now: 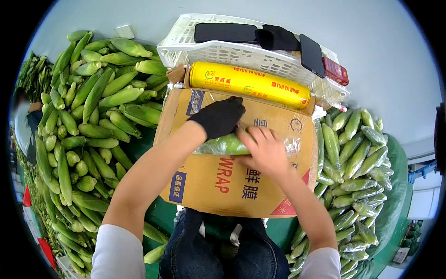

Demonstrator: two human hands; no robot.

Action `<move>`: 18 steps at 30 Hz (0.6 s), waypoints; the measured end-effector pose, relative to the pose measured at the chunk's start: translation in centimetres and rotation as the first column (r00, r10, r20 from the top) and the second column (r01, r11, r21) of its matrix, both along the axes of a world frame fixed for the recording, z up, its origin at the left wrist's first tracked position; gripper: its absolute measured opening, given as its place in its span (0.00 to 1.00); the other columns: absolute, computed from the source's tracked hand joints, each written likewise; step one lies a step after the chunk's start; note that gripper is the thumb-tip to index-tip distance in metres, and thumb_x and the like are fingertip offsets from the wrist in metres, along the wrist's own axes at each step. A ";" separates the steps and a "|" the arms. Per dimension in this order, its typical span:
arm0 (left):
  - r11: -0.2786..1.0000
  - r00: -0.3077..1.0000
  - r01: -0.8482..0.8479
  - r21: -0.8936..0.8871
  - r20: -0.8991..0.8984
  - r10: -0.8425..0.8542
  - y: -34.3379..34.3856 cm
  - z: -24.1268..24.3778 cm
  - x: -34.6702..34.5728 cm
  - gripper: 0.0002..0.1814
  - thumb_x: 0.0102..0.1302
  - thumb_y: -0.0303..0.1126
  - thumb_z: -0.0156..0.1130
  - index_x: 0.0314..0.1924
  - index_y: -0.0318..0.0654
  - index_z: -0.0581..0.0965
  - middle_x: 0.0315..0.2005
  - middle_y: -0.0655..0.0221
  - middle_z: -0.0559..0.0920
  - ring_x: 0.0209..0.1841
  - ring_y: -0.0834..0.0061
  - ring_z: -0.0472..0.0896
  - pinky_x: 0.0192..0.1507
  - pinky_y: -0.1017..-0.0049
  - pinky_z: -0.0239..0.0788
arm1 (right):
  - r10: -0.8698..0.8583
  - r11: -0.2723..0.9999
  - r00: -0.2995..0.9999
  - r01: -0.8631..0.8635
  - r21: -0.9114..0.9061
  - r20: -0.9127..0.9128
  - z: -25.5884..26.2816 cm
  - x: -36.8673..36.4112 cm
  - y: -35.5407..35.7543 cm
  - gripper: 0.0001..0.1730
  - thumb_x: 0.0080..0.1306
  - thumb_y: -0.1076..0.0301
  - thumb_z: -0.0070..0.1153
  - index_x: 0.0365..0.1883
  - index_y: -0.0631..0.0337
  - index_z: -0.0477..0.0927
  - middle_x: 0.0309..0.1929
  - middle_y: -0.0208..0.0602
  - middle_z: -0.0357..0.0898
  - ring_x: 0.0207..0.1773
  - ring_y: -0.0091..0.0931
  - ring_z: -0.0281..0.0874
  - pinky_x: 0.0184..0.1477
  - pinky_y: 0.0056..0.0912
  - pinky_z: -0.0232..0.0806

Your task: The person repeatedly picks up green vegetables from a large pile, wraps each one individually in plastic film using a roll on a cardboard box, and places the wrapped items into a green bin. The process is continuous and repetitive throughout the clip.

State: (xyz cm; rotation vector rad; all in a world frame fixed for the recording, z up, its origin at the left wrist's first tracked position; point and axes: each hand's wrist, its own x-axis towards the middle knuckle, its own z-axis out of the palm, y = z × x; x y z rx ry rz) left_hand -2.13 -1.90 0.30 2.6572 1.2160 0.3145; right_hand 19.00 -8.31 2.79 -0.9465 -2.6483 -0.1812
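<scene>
An ear of corn (226, 144) in green husk lies across the cardboard box top (202, 188), with clear cling film around its left part. My left hand (221, 117), in a black glove, presses at the far side of this ear, its fingers bent and partly hidden. My bare right hand (263, 148) grips the ear's right end, thumb on the near side. Just beyond the hands, a yellow roll of cling film (249, 83) rests in a cardboard holder at the back edge of the board.
Unwrapped corn ears (94, 94) are heaped at left; film-wrapped ears (355, 164) are piled at right. A white plastic crate (223, 52) behind the roll carries two phones (226, 33), a black glove (278, 37) and a red box (335, 70). A person (24, 118) is at far left.
</scene>
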 end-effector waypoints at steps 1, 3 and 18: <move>0.998 0.994 0.050 -0.043 -0.097 -0.054 0.2 0.3 1.5 0.24 0.61 0.34 0.59 0.56 0.30 0.73 0.60 0.43 0.72 0.66 0.52 0.69 0.65 0.62 0.63 | -0.026 0.994 0.998 0.031 -0.106 0.054 -0.3 0.0 1.3 0.35 0.50 0.42 0.68 0.47 0.58 0.76 0.44 0.41 0.77 0.46 0.37 0.78 0.46 0.39 0.72; 0.985 0.993 -0.011 -0.173 -0.121 -0.010 0.7 1.2 2.3 0.23 0.60 0.33 0.60 0.54 0.31 0.73 0.59 0.45 0.73 0.63 0.52 0.72 0.62 0.62 0.67 | -0.042 0.965 0.991 0.072 -0.252 0.125 -0.4 -0.1 1.1 0.35 0.49 0.41 0.68 0.45 0.58 0.77 0.39 0.40 0.79 0.43 0.36 0.80 0.41 0.38 0.74; 0.983 0.836 0.176 0.057 0.518 -0.180 -10.8 3.5 3.4 0.32 0.62 0.47 0.66 0.62 0.40 0.71 0.68 0.50 0.65 0.69 0.51 0.65 0.65 0.60 0.62 | -0.825 -0.486 0.521 -0.454 -0.747 0.220 1.5 8.1 -14.9 0.50 0.62 0.25 0.45 0.64 0.64 0.66 0.40 0.54 0.79 0.41 0.41 0.82 0.40 0.42 0.75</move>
